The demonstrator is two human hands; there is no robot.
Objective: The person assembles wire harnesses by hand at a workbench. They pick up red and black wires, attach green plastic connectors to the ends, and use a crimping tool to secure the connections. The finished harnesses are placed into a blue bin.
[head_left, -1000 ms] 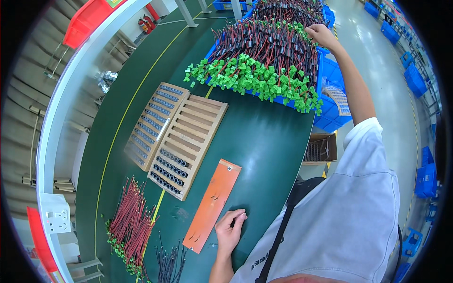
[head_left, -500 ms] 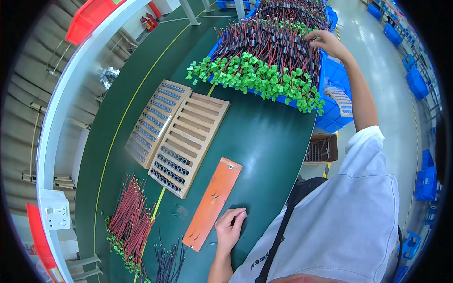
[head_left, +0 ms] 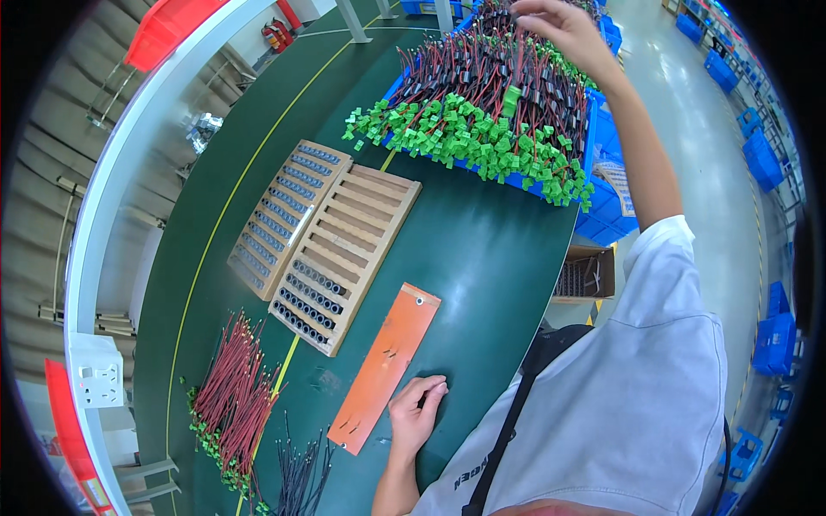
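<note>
Surface: dark green table (head_left: 482, 258)
On it: two wooden racks (head_left: 331, 241), orange board (head_left: 385, 365), red wire bundle (head_left: 234, 396), black wires (head_left: 301, 473), left hand (head_left: 416, 415)

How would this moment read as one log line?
left hand: flat on green table, beside orange board | right hand: over wire harness pile

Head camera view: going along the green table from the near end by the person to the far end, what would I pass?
Bundle of red wires → orange board → wooden trays → pile of wires with green plugs.
</note>
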